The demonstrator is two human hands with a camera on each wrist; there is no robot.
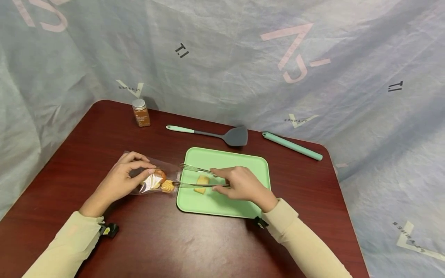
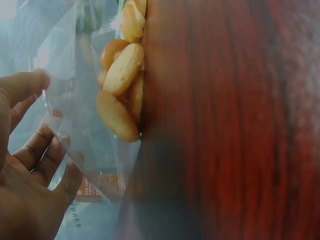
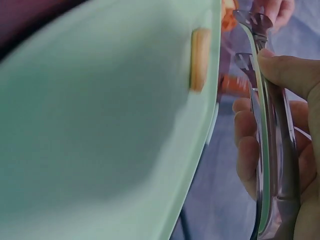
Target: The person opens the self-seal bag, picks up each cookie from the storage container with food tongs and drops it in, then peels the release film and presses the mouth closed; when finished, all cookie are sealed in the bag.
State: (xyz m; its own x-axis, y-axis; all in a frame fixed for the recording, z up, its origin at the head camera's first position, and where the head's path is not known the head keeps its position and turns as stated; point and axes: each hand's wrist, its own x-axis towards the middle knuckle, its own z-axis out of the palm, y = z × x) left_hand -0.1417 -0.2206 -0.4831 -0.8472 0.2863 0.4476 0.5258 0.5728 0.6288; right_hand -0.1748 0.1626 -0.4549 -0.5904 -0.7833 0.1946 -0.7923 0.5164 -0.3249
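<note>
My left hand [image 1: 126,175] pinches the film of a clear plastic bag [image 1: 167,166] lying on the table. Inside the bag are several cookies [image 2: 122,70], one of them a swirled cookie [image 1: 167,187]. My right hand [image 1: 241,183] grips metal tongs [image 3: 287,170] with fork-like ends. The tongs' arms stand apart, their tips over the tray's left edge, by the bag's mouth. Below the tongs, a rectangular yellow cookie [image 1: 201,184] lies on a light green tray [image 1: 229,206]. In the right wrist view, thumb and fingers lie on opposite sides of the tongs.
Behind the bag stands a spice jar [image 1: 141,113] with a silver lid. A spatula [image 1: 235,136] with a grey head and pale green handle lies behind the tray. Farther right is a green rod-shaped tool [image 1: 292,145]. Grey fabric [image 1: 222,69] hangs around the dark red table [image 1: 194,247].
</note>
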